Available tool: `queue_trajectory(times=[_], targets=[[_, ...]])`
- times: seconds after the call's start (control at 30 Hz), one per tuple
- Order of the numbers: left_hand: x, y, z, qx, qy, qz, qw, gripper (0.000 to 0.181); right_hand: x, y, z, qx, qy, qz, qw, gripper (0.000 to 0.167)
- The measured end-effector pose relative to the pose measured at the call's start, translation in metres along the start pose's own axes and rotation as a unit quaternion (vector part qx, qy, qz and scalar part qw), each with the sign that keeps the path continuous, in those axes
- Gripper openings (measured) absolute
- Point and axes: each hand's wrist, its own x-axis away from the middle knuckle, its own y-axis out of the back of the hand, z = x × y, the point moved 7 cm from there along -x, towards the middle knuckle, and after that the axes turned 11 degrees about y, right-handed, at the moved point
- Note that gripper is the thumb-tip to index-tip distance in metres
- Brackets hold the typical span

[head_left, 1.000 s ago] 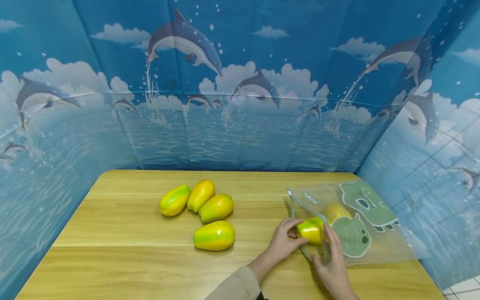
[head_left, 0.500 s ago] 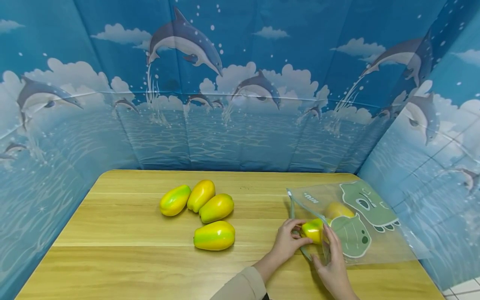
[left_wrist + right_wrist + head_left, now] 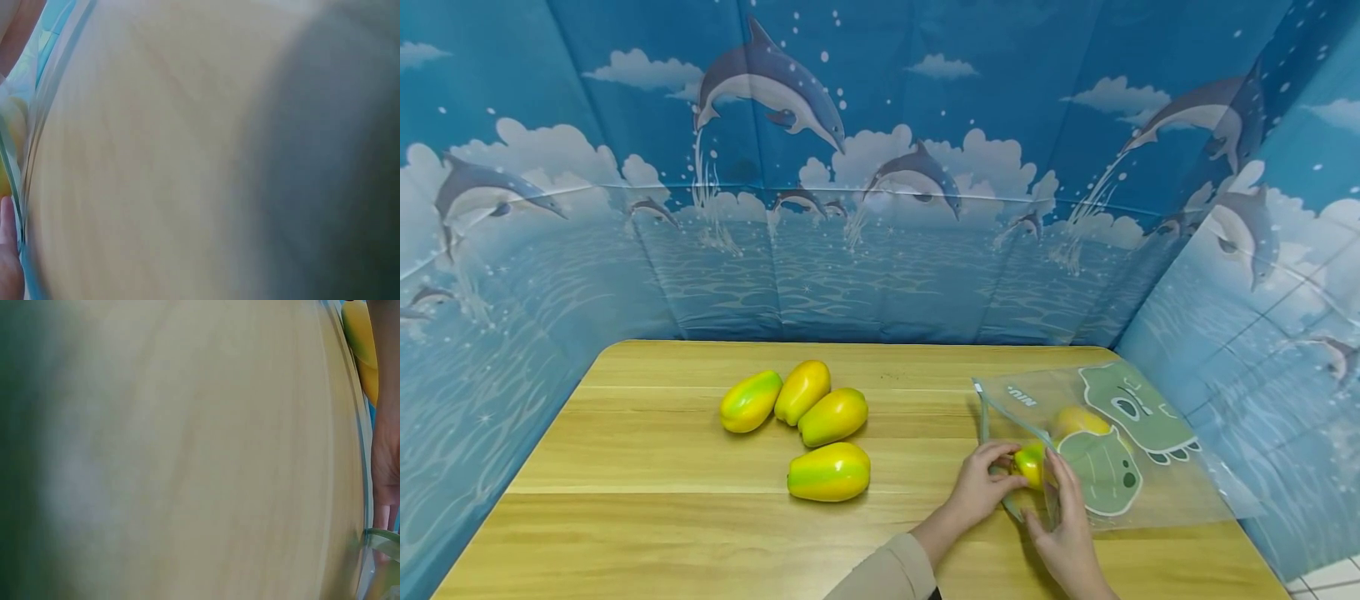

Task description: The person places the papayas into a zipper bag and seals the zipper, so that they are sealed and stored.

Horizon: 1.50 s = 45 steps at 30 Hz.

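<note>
Rightward, just slightly, have gone the left hand (image 3: 977,486) and the half-bagged fruit (image 3: 1028,465), which shows less of itself outside the clear bag (image 3: 1183,492) than half a second ago. From where I stand, the bagging looks partly done: an inner fruit (image 3: 1084,420) lies wholly inside, the half-bagged fruit sits in the mouth, and four loose fruits (image 3: 829,472) rest on the tabletop (image 3: 662,542), well to the left, outside the bag. The left hand's grip is part closed, fingers and thumb clasping the fruit's end. The right hand (image 3: 1070,537) touches the bag's lip, thumb spread away; whether it pinches the plastic, I cannot tell.
</note>
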Motion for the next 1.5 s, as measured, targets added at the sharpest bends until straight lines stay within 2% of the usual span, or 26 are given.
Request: queue_trajectory(times=[0.47,0.6,0.7,0.87,1.13,1.33,1.4,1.5], targets=[[0.0,-0.001,0.0,0.003,0.017,0.001,0.9999,0.042,-0.002,0.0,-0.002,0.011,-0.007,0.005,0.9999,0.104],[0.001,0.004,0.001,0.006,0.024,-0.006,0.9997,0.044,-0.002,0.0,-0.002,0.005,-0.006,0.004,1.0,0.104],[0.002,0.009,0.0,0.027,0.025,-0.011,0.9992,0.045,-0.002,0.001,-0.002,0.001,-0.008,0.005,1.0,0.103],[0.009,0.02,-0.009,0.046,0.011,-0.013,0.9988,0.045,0.0,0.002,-0.003,0.012,-0.017,0.009,0.9997,0.103],[0.031,0.045,-0.03,-0.005,-0.023,-0.036,0.9991,0.046,0.001,0.003,-0.003,0.018,-0.008,0.002,0.9998,0.104],[0.05,0.077,-0.04,-0.045,-0.045,-0.082,0.9946,0.045,0.0,0.003,-0.002,0.033,-0.024,0.007,0.9991,0.105],[0.058,0.089,-0.044,-0.045,-0.039,-0.089,0.9943,0.044,-0.001,0.003,-0.002,0.037,-0.022,0.007,0.9991,0.105],[0.074,0.107,-0.061,-0.022,-0.022,-0.09,0.9955,0.043,-0.001,0.003,-0.001,0.038,-0.019,0.003,0.9991,0.105]])
